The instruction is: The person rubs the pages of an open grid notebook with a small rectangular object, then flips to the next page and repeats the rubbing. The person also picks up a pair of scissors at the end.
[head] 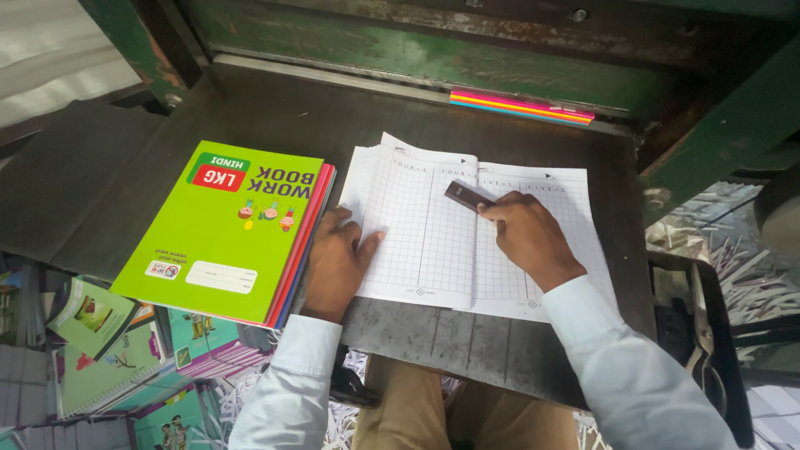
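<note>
- Head view, and it's the only one, so everything comes from this top-down look at a dark metal table (pixel 467 333) with a worn green machine frame (pixel 417 50) along its far edge.
- Right hand (pixel 527 236) is curled around a small dark flat block (pixel 467 197), pinched at its near end, with the free end sticking out up and to the left. So it's closed on that block, not spread.
- The block sits on the stack of open grid-ruled sheets (pixel 433 242), right about on the centre fold. Its long axis runs diagonally, from lower right at the fingers to upper left.
- Left hand (pixel 337 262) lies flat, fingers loosely stretched, resting on the left edge of the same stack. Holding nothing, just resting palm-down on the paper.
- Key relation: the block is up and left of the right hand's knuckles, and the fold runs toward and away from the person, right under it. The right hand is clearly the closer one to the fold; the left is off at the sheet edge.
- Just beside the left hand there's a pile of workbooks with a bright green cover (pixel 221 229) on top, touching or nearly touching the sheets.
- A pink and yellow stack of paper edges (pixel 521 108) sits tucked under the frame, well apart from both hands.
- Paper shreds (pixel 750 267) lie off to the right, below table level.
</note>
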`<state>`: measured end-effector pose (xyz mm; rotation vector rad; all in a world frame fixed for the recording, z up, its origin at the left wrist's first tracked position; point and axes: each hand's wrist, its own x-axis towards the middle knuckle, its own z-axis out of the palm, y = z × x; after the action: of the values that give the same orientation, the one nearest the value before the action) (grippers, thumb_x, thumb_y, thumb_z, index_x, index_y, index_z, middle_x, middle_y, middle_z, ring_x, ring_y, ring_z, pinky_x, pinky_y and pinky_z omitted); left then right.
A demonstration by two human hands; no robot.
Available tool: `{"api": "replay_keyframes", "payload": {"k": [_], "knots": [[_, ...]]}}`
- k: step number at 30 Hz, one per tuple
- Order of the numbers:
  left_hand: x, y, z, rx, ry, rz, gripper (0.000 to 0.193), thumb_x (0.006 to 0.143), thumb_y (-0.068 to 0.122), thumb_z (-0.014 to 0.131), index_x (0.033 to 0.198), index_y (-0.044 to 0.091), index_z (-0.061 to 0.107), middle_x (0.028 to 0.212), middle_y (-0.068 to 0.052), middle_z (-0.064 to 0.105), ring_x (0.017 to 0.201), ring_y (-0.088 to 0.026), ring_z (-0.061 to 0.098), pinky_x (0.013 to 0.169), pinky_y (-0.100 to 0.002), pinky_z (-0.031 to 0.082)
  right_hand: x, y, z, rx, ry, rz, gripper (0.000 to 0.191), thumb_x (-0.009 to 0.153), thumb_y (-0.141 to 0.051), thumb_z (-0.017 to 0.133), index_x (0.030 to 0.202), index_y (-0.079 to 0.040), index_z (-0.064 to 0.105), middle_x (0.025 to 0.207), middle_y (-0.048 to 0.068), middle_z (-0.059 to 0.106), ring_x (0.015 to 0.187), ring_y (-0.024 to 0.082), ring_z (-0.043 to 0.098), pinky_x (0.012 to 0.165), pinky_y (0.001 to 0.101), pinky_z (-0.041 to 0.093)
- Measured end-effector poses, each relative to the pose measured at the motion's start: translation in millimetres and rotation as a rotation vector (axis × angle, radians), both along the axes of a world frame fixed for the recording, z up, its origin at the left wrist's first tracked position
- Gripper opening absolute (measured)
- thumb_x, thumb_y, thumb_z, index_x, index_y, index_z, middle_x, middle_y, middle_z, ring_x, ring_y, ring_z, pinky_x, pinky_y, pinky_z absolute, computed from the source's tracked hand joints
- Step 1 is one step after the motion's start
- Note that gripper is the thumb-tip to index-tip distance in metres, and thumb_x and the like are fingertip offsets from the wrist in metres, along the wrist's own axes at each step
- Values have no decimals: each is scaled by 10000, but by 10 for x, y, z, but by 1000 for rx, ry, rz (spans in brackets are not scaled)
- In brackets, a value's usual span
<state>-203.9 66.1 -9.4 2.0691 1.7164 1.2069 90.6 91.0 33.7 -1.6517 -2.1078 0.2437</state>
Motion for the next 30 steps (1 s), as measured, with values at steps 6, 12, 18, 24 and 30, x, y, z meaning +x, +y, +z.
{"api": "replay_keyframes", "payload": {"k": [6, 12, 18, 24, 30], "knots": [[8, -11, 0, 45, 1, -1, 356, 859, 233, 804, 700, -39, 638, 1264, -293, 623, 1053, -428, 642, 837, -444, 528, -20, 34, 35, -26, -4, -40, 324, 914, 9, 625, 1124, -165, 800, 1127, 142, 719, 1001, 341, 664, 872, 442, 533], [14, -11, -2, 43, -10, -1, 349, 872, 228, 800, 724, -44, 639, 1272, -287, 623, 1039, -425, 647, 817, -444, 531, -37, 90, 52, -68, -30, -85, 300, 932, -14, 629, 1124, -172, 798, 1131, 137, 716, 1017, 333, 664, 884, 443, 536], [15, -4, -30, 97, 22, -6, 324, 885, 208, 780, 731, -42, 643, 1289, -300, 611, 1211, -471, 584, 937, -462, 504, -10, 192, 8, -58, -23, -91, 319, 908, -2, 636, 1127, -171, 796, 1156, 146, 711, 1021, 342, 672, 884, 445, 544], [14, 3, -49, 79, 32, -12, 278, 906, 196, 755, 799, -46, 672, 1315, -304, 602, 1239, -473, 563, 1022, -481, 459, 14, 306, -45, -44, -34, -98, 268, 937, -23, 646, 1110, -159, 799, 1141, 155, 714, 1034, 348, 671, 902, 448, 538], [17, -11, -44, 66, 27, -7, 264, 905, 191, 749, 818, -50, 684, 1314, -299, 604, 1243, -474, 552, 1030, -488, 449, 19, 379, -98, -31, -23, -116, 279, 924, -21, 650, 1110, -164, 800, 1134, 157, 708, 1029, 352, 671, 899, 448, 543]]}}
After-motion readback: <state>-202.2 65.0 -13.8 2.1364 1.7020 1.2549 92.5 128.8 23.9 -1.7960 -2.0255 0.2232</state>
